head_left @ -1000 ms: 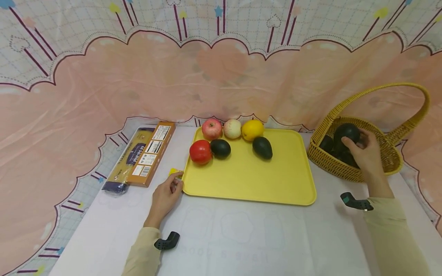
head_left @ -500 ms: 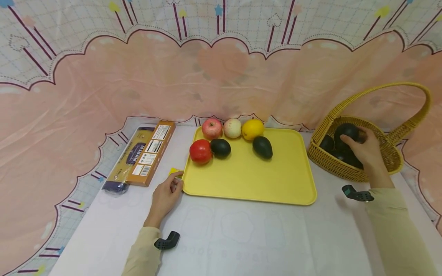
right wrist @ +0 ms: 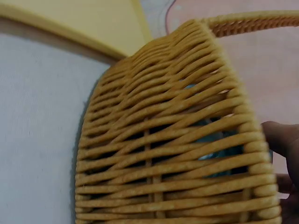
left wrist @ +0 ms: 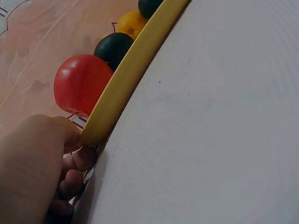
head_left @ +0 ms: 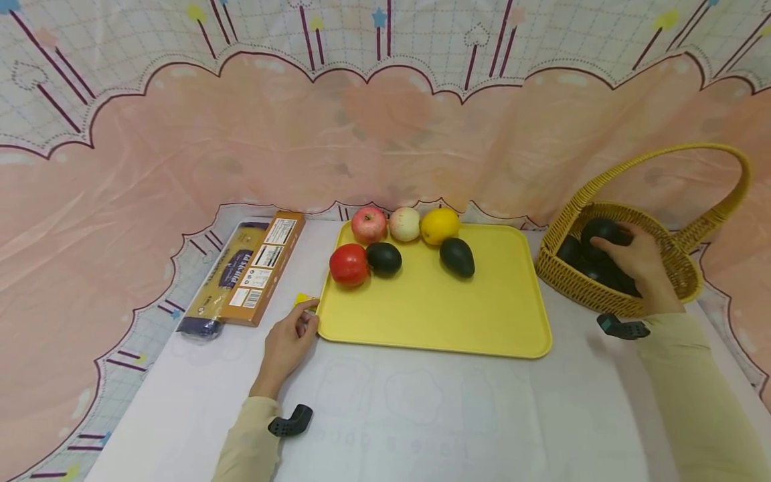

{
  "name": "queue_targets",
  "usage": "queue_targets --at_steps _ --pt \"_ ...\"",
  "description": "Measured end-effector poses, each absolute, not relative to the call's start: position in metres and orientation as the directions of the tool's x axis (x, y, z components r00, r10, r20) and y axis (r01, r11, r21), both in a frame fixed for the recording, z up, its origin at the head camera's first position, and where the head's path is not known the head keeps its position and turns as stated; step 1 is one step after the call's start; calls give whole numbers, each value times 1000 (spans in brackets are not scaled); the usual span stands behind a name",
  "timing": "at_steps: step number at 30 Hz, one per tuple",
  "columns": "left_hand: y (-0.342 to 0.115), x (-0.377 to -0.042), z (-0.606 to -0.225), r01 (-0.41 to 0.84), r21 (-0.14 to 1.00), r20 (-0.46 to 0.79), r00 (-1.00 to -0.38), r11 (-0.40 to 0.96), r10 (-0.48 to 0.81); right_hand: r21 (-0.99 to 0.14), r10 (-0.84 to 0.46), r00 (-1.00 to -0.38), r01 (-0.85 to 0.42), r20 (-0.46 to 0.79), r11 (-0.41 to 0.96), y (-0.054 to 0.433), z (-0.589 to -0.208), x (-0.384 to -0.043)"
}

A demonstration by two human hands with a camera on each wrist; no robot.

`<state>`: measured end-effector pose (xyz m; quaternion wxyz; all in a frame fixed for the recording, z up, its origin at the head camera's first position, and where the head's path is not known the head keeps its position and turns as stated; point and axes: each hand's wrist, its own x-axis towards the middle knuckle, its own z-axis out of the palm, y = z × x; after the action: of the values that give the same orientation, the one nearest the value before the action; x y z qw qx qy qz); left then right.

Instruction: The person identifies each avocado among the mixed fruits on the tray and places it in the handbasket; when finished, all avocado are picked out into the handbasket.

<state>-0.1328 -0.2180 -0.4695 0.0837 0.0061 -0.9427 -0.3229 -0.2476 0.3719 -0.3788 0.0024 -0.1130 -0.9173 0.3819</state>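
Observation:
At the right, my right hand (head_left: 640, 256) holds a dark green avocado (head_left: 599, 235) between thumb and fingers, inside the wicker basket (head_left: 587, 296). More dark avocados (head_left: 605, 274) lie beneath it. In the right wrist view the basket wall (right wrist: 177, 154) hides most of that grip, and only part of the hand (right wrist: 285, 154) shows past the rim. My left hand (head_left: 289, 345) pinches the left rim of the yellow tray (head_left: 421, 314). The left wrist view shows the thumb (left wrist: 67, 130) at the rim and curled fingers (left wrist: 77, 172) below.
On the tray are a red tomato-like fruit (head_left: 349, 265), two avocados (head_left: 457, 258), a pink apple (head_left: 369, 224), a pale round fruit (head_left: 405, 224) and a lemon (head_left: 440, 226). A pasta packet (head_left: 225, 274) and an orange-brown box (head_left: 263, 269) lie left. The basket's tall handle (head_left: 662, 152) arches over it.
Inside the basket, my right hand and the avocado have shifted slightly, the wrist moving a little away from me. My left hand and the tray stay practically where they were.

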Motion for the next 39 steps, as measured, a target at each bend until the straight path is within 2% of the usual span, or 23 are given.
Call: queue_targets --at_steps 11,27,39 --pt "-218 -132 -470 68 609 190 -980 790 -62 -624 163 -985 163 -59 764 373 -384 -252" --pt "-219 -131 -471 84 609 207 -977 789 -56 -500 118 -986 163 -121 850 374 -384 -252" --pt "-219 -133 -471 69 607 191 -980 792 -61 -474 113 -985 162 -129 865 373 -387 -255"
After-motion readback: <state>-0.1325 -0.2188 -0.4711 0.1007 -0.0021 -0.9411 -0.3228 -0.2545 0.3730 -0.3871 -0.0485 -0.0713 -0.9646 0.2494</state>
